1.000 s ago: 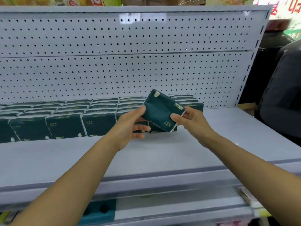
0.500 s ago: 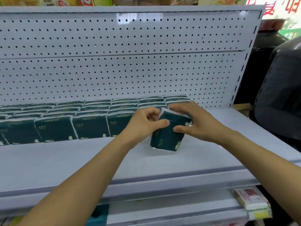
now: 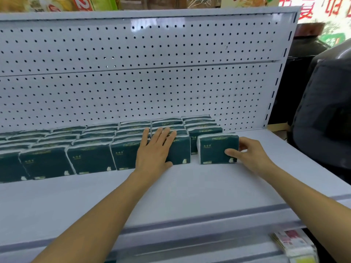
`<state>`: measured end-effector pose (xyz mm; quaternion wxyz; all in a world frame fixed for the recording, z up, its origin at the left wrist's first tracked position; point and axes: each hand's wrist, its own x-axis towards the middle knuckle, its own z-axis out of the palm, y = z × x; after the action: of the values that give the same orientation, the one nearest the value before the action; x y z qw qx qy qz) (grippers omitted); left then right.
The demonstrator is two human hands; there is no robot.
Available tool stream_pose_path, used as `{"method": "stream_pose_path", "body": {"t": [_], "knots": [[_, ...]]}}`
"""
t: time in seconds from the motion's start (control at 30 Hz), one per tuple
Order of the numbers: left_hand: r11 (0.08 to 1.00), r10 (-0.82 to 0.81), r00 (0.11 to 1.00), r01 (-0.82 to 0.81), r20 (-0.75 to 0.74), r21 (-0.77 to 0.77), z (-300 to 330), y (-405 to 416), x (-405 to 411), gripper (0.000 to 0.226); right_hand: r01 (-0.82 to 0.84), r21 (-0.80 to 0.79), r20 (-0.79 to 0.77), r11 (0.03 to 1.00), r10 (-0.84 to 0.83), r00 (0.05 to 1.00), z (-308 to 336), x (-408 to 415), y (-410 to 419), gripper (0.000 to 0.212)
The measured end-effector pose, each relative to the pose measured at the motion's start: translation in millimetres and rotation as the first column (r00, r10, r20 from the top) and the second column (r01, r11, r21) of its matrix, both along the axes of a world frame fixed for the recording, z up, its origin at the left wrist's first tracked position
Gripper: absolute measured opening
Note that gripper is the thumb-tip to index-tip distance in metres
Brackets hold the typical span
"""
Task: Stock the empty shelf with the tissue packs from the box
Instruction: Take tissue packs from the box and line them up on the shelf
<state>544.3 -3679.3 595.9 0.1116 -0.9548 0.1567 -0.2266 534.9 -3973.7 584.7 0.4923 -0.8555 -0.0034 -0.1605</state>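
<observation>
Rows of dark green tissue packs (image 3: 91, 158) stand upright along the back of the white shelf (image 3: 171, 196). At the right end of the front row stands one more dark green tissue pack (image 3: 214, 149), upright on the shelf. My right hand (image 3: 248, 154) grips its right side, thumb on the front face and fingers behind. My left hand (image 3: 153, 150) lies flat with straight fingers against the front of the neighbouring packs in the row. The box is out of view.
A white pegboard back panel (image 3: 142, 88) rises behind the packs. Bare shelf lies to the right of the held pack and along the front. A dark bulky object (image 3: 326, 114) stands beyond the shelf's right end. Small packets (image 3: 292, 243) sit on a lower shelf.
The pack that both hands held in the air has come down upright at the right end of the front row. My left hand has let go and now presses the neighbouring packs.
</observation>
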Motion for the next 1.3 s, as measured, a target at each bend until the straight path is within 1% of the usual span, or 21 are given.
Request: {"method": "stream_pose_path", "body": {"t": [0.2, 0.33, 0.53, 0.6, 0.63, 0.7, 0.73, 0.77, 0.83, 0.9, 0.97, 1.03, 1.1, 1.2, 1.3], "knots": [[1.0, 0.016, 1.0, -0.016, -0.003, -0.002, -1, -1, 2, 0.093, 0.038, -0.124, 0.05, 0.992, -0.032, 0.998, -2, 14, 18, 0.022], [1.0, 0.003, 1.0, -0.003, -0.002, -0.018, 0, 0, 2, 0.092, 0.074, -0.228, 0.034, 0.971, -0.068, 0.997, -2, 18, 25, 0.025], [1.0, -0.005, 1.0, 0.006, 0.011, -0.017, 0, 0, 3, 0.091, 0.074, -0.302, 0.0, 0.95, -0.078, 0.997, 3, 16, 32, 0.028], [1.0, -0.015, 1.0, 0.015, 0.006, -0.022, 2, 0, 3, 0.091, 0.074, -0.305, -0.039, 0.949, -0.09, 0.995, 4, 16, 31, 0.034], [0.999, -0.021, 1.0, 0.021, 0.002, -0.032, 3, -1, 3, 0.092, 0.076, -0.299, -0.063, 0.951, -0.099, 0.993, 5, 15, 30, 0.041], [0.998, -0.019, 1.0, 0.019, -0.001, -0.062, 7, -2, 0, 0.094, 0.101, -0.279, -0.092, 0.955, -0.131, 0.987, 10, 11, 29, 0.063], [0.997, -0.008, 1.0, 0.009, 0.004, -0.081, 10, -2, -2, 0.094, 0.124, -0.291, -0.072, 0.949, -0.151, 0.986, 14, 8, 30, 0.071], [0.994, 0.005, 1.0, -0.004, 0.013, -0.106, 13, -3, -6, 0.094, 0.151, -0.332, -0.02, 0.931, -0.167, 0.986, 18, 2, 31, 0.073], [0.987, 0.025, 0.999, -0.017, 0.045, -0.159, 19, -3, -18, 0.09, 0.208, -0.444, 0.16, 0.872, -0.152, 0.975, 25, -12, 38, 0.067], [0.976, 0.025, 0.993, 0.0, 0.113, -0.219, 21, 0, -33, 0.084, 0.234, -0.513, 0.333, 0.826, -0.06, 0.941, 32, -27, 50, 0.061], [0.955, 0.015, 0.976, 0.05, 0.219, -0.292, 21, 6, -52, 0.078, 0.235, -0.565, 0.432, 0.791, 0.041, 0.901, 35, -40, 64, 0.06], [0.924, -0.009, 0.951, 0.127, 0.31, -0.361, 18, 16, -74, 0.07, 0.229, -0.603, 0.488, 0.764, 0.126, 0.863, 33, -55, 81, 0.057], [0.906, -0.021, 0.935, 0.168, 0.355, -0.388, 14, 30, -98, 0.064, 0.202, -0.615, 0.514, 0.762, 0.192, 0.836, 31, -73, 103, 0.054], [0.911, 0.007, 0.932, 0.143, 0.361, -0.386, 3, 63, -137, 0.063, 0.137, -0.612, 0.529, 0.779, 0.275, 0.803, 22, -102, 139, 0.053], [0.923, 0.067, 0.943, 0.065, 0.326, -0.38, -8, 110, -179, 0.064, 0.045, -0.623, 0.527, 0.781, 0.376, 0.762, 9, -128, 186, 0.051]]}}
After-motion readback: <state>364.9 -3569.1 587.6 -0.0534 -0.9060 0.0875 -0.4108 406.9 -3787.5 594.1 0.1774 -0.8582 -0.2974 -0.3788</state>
